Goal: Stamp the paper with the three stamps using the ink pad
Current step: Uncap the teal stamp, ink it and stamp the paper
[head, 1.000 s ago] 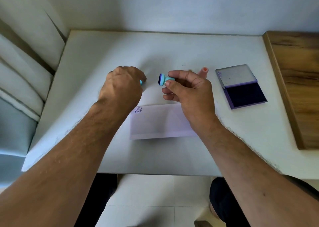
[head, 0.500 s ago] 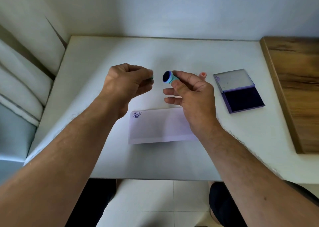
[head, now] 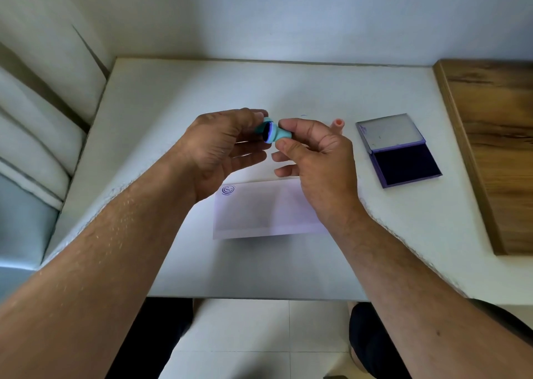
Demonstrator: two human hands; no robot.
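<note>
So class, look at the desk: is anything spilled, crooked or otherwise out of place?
Nothing is spilled or damaged. The paper lies slightly askew to the table edge, with one round print in its top left corner. The ink pad sits open and also turned at a slant. A few faint ink specks mark its lid.

**A:** where's the cam mounted?

**B:** Just one view, on the person's head. It looks forward and down over both forearms at the table (head: 178,96), wide-angle, so edges bow a bit.

**A:** how close?

**B:** Close. The hands sit mid-frame, the wall (head: 288,12) is up top, and floor tiles (head: 245,326) show past the table's near edge. No second view to overlap with.
</note>
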